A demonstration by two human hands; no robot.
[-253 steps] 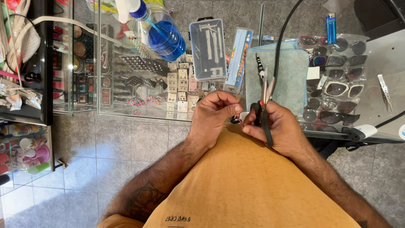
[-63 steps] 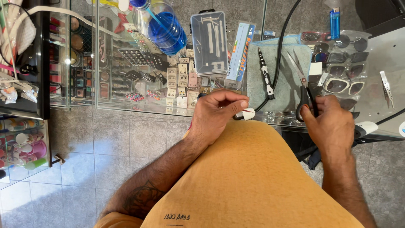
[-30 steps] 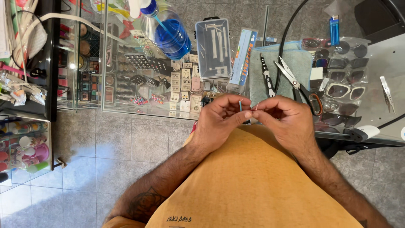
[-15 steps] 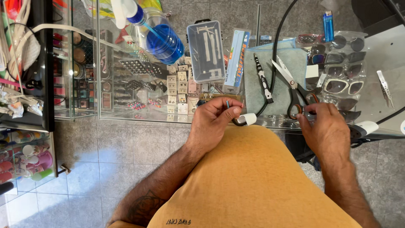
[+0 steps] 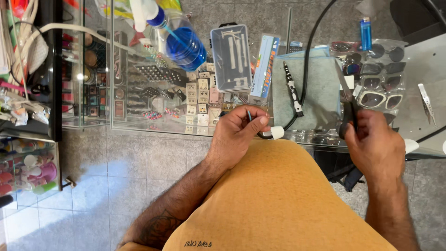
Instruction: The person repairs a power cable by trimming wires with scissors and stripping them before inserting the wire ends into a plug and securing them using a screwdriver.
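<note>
The left hand (image 5: pixel 237 135) pinched a thin blue wire (image 5: pixel 249 115) between thumb and fingertips, its grip pressed together on it, with the white plug end (image 5: pixel 277 133) of a black cable (image 5: pixel 310 60) lying just right of that grip at the edge of the glass tabletop (image 5: pixel 418 69). The right hand (image 5: pixel 374 144) closed its grip around the black handles of a pair of scissors (image 5: pixel 347 104), whose blades pointed away from the grip toward the sunglasses (image 5: pixel 375 98). Left of that grip, a small black screwdriver (image 5: pixel 293 89) lay on a grey-green cloth (image 5: pixel 320 93).
</note>
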